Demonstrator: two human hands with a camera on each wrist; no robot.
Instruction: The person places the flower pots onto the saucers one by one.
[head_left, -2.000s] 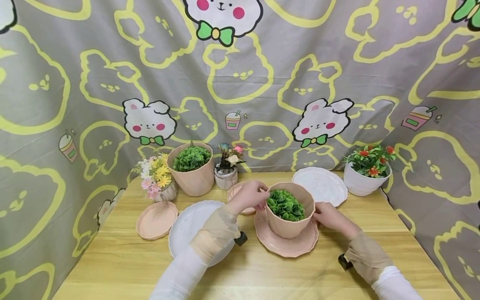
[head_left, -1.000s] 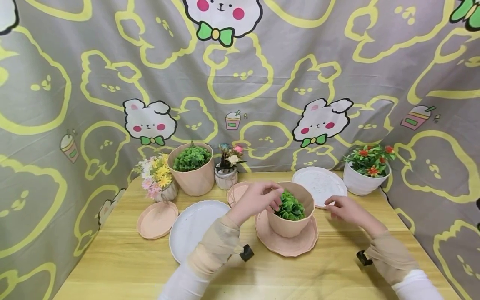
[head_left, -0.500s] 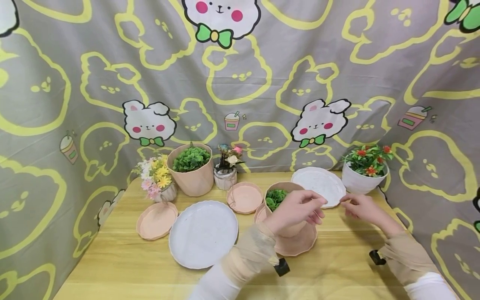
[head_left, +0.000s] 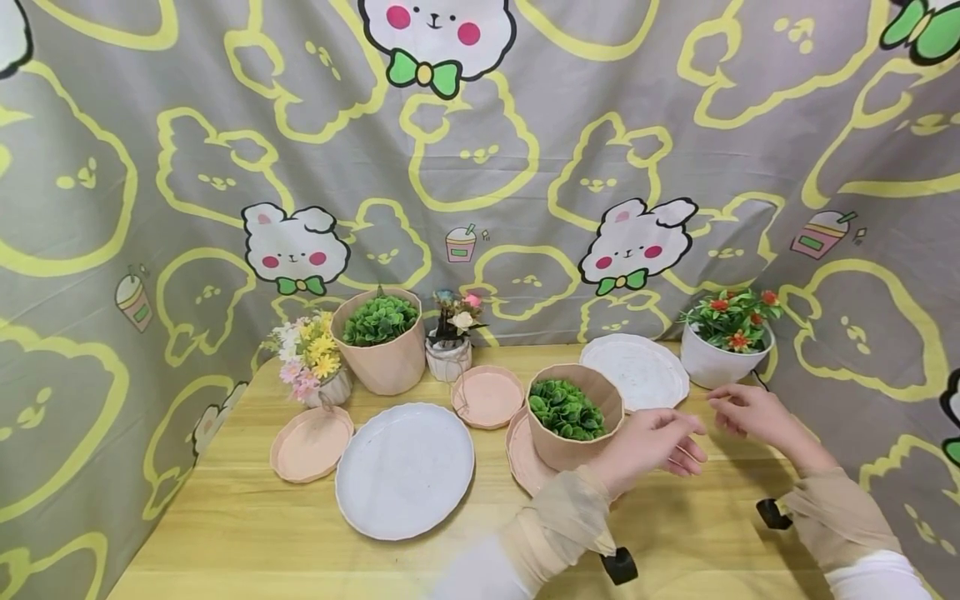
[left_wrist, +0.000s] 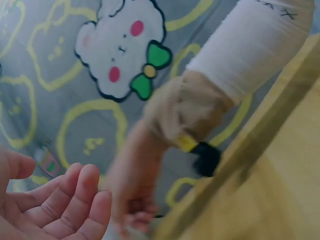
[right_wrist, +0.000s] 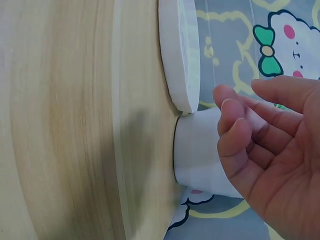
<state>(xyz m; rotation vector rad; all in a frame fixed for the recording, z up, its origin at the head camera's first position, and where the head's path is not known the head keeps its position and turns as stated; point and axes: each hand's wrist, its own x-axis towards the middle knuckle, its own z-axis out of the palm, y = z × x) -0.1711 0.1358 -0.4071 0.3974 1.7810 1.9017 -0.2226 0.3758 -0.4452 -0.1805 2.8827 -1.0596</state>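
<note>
White pot [head_left: 716,360] stands near the right hand [head_left: 757,417], at its twelve o'clock. Both grips are loosely half-curled, holding nothing. Peach pot [head_left: 558,450] stands at ten o'clock from the left hand [head_left: 648,448]; that forearm [head_left: 555,529], swung toward it too low, could topple it.

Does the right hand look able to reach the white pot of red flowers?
Probably yes: the right hand is empty and close in front of the white pot, with nothing visible between them.

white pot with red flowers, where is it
In the head view, the white pot stands back right on the table, beside the white plate, just beyond the right hand.
</note>
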